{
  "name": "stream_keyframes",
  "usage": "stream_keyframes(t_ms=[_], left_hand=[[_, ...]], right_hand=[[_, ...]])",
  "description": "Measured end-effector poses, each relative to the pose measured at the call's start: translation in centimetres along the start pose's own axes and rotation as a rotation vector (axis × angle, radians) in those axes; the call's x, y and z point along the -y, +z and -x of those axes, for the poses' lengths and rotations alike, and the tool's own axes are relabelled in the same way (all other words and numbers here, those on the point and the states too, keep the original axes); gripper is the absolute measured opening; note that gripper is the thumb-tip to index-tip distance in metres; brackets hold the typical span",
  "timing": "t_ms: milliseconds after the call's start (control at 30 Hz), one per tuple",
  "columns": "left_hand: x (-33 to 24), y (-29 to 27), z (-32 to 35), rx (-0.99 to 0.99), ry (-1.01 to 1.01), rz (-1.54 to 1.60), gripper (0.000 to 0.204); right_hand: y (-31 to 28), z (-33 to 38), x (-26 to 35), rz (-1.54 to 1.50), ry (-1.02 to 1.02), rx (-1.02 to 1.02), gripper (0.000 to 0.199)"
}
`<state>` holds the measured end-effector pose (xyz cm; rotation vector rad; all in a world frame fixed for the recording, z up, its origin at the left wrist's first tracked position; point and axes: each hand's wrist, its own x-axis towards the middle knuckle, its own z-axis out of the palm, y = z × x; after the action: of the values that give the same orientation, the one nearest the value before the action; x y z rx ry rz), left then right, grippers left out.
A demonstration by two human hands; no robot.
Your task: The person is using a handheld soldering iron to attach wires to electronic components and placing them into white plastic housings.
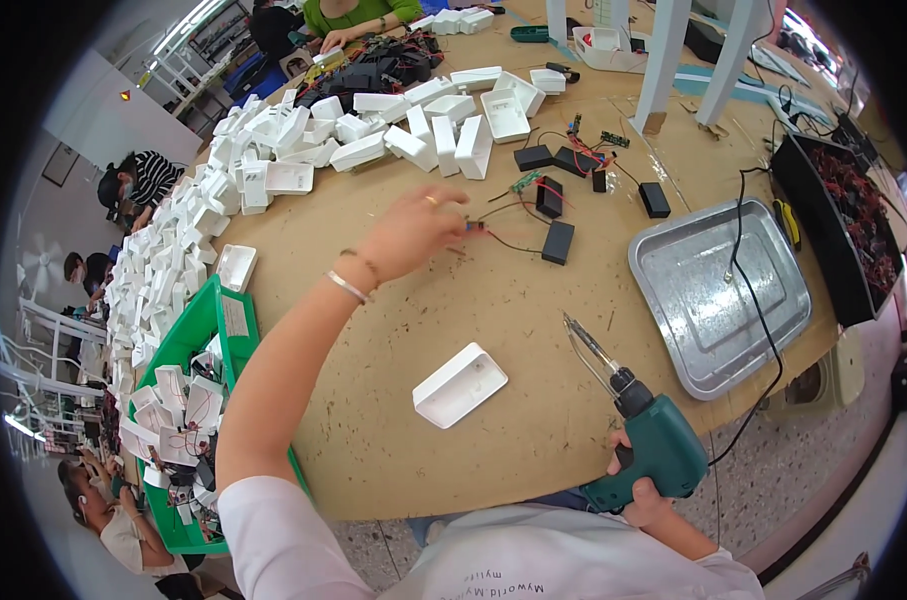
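Here, left hand [413, 232] pinches red-and-black wires [493, 236] of a small black plastic box [557, 242] at its 3 o'clock. Right hand [638, 490] grips a green pistol-shaped soldering gun [641, 430]; white rectangular plastic shell [459, 385] lies at its 10 o'clock.

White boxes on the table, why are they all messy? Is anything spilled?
Nothing looks spilled or broken. The white plastic shells lie in a loose, tumbled heap along the table's far left, and one white shell sits alone, open side up, near the soldering gun.

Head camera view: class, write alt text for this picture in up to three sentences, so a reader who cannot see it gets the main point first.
A person's left hand reaches across a brown worktable to pinch red and black wires leading to a small black box, while the right hand grips a green soldering gun. Around them lie a white plastic shell, a metal tray and heaps of white shells.
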<state>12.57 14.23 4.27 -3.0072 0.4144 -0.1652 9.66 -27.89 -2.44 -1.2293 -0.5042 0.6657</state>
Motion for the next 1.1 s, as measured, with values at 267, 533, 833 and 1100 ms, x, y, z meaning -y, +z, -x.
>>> stream_keyframes(t_ms=[267, 533, 833, 1100], left_hand=[[-2.5, -8.4, 6.2, -0.779, -0.483, 1.397, 0.015], [-11.2, -9.8, 11.2, -0.295, -1.062, 1.4, 0.017], [-23.2, -6.6, 10.2, -0.304, -1.249, 1.089, 0.014], [-25.3, -2.4, 9.6, -0.625, -0.968, 0.382, 0.004]], right_hand=[[0.4, -0.2, 0.6, 0.035, 0.007, -0.015, 0.067], [0.6, -0.5, 0.6, 0.071, 0.002, -0.078, 0.07], [0.6, -1.0, 0.8, 0.134, -0.051, -0.094, 0.071], [1.1, -1.2, 1.1, 0.068, -0.068, -0.103, 0.067]])
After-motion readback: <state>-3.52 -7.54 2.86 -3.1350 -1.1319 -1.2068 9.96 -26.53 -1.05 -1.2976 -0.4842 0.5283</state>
